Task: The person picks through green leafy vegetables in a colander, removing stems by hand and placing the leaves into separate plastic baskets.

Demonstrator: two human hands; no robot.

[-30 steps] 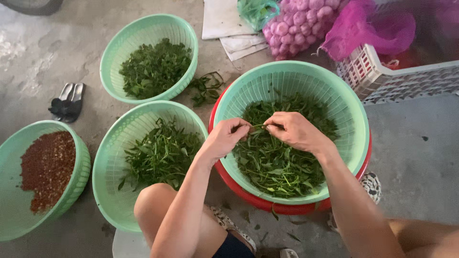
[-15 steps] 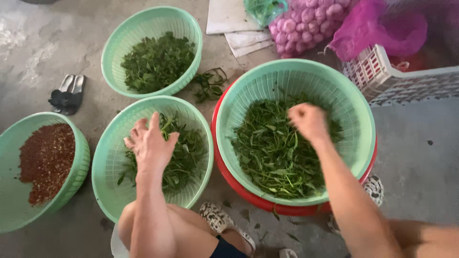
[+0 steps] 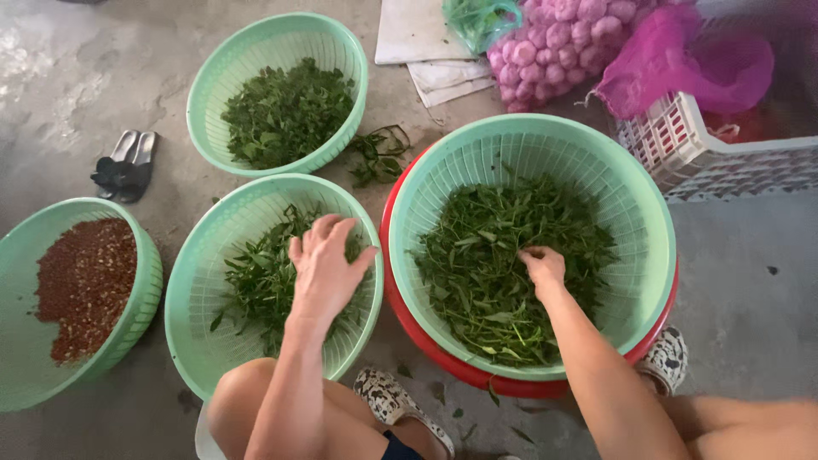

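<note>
My left hand (image 3: 324, 266) hovers with fingers spread over the near-left green basket (image 3: 194, 281), which holds leafy green stems (image 3: 256, 285). My right hand (image 3: 543, 265) is curled down into the pile of green herbs (image 3: 494, 255) in the large green basket (image 3: 630, 196), which sits in a red basin (image 3: 477, 375). Its fingertips pinch at the leaves; what they grip is hidden. Behind, a third green basket (image 3: 209, 85) holds picked dark leaves (image 3: 285, 111).
A green basket of red-brown flakes (image 3: 81, 290) sits at the far left. Black sandals (image 3: 123, 166) lie on the concrete floor. At the back are a pink net bag of garlic (image 3: 562, 38), a white crate (image 3: 724, 162), flat white boards (image 3: 417, 34) and loose leaves (image 3: 375, 153).
My left hand left the big basket, swung over the near-left basket and opened there. My right hand dropped down into the herb pile.
</note>
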